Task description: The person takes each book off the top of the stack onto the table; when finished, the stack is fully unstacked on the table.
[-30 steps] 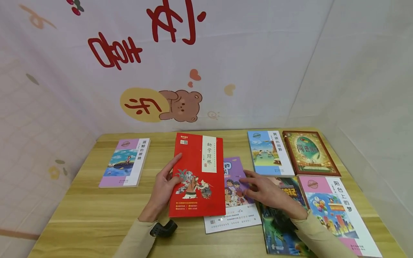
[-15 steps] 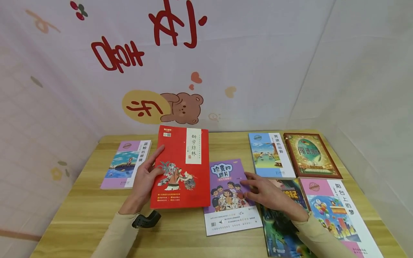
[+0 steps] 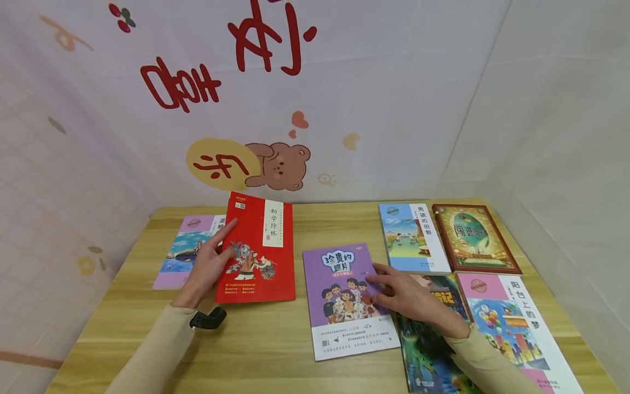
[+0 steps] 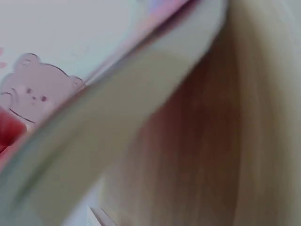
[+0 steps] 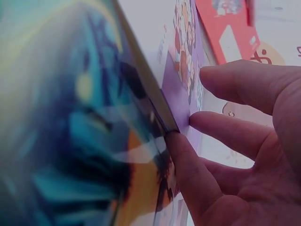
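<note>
My left hand (image 3: 204, 271) grips the left edge of a red book (image 3: 266, 235), its thumb lying on the cover. The book is held tilted above the table, overlapping a pink-and-white book (image 3: 184, 246). In the left wrist view its pages (image 4: 108, 117) are blurred and the fingers do not show. At the centre lies a purple-and-white book (image 3: 344, 290). My right hand (image 3: 410, 293) rests its spread fingers at that book's right edge; in the right wrist view a fingertip (image 5: 197, 120) touches the purple cover. A dark green book (image 3: 425, 355) lies partly under the right forearm.
At the right of the wooden table (image 3: 261, 350) lie a blue-and-white book (image 3: 408, 235), a brown-framed book (image 3: 474, 235) and a pink book with balloons (image 3: 512, 328). A white printed cloth (image 3: 384, 98) hangs behind the table's far edge.
My left hand has carried the red book left, off the purple book and partly over the pink-and-white one. The purple cover now shows fully at its left. The right hand has stayed nearly still.
</note>
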Motion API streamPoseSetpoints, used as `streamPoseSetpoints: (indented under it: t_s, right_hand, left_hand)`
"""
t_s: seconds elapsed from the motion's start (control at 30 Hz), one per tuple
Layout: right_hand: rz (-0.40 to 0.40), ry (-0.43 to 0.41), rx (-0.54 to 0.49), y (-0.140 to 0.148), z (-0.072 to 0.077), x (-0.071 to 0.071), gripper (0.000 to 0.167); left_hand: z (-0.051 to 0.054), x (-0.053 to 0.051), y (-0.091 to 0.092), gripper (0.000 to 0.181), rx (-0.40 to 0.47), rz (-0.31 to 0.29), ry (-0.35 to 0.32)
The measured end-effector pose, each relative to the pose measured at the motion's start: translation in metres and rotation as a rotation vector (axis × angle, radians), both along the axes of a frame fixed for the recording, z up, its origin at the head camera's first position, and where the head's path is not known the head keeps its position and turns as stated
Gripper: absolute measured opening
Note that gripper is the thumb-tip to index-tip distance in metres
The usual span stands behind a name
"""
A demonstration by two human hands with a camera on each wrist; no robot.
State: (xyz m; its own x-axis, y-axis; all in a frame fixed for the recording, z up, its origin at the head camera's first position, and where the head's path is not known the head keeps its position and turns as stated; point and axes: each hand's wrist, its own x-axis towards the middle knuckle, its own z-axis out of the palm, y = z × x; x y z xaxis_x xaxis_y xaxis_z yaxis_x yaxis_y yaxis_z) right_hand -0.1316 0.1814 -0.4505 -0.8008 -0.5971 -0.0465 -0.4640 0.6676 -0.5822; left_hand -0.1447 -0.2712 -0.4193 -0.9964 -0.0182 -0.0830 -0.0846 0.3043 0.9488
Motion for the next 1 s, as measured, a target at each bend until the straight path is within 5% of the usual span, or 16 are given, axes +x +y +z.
streamPoseSetpoints:
  t_s: [0.23,0.43,0.83,1.0]
  right_hand:
    - [0.001,-0.014,0.006,-0.001,0.001,0.0,0.047]
    - [-0.004,-0.027,0.004,0.0,-0.001,0.0,0.047]
    - [0.003,0.004,0.022,0.001,0.002,-0.001,0.049]
    - [0.01,0.002,0.028,0.0,0.002,0.0,0.05]
  left_hand:
    - [-0.018,-0.009,-0.012,0.073,-0.273,-0.051,0.059]
    - [-0.02,-0.015,-0.012,0.066,-0.376,-0.04,0.034]
    - [-0.009,-0.019,-0.009,0.06,-0.321,0.007,-0.003]
    - [-0.004,-0.004,0.008,0.054,-0.24,-0.033,0.038]
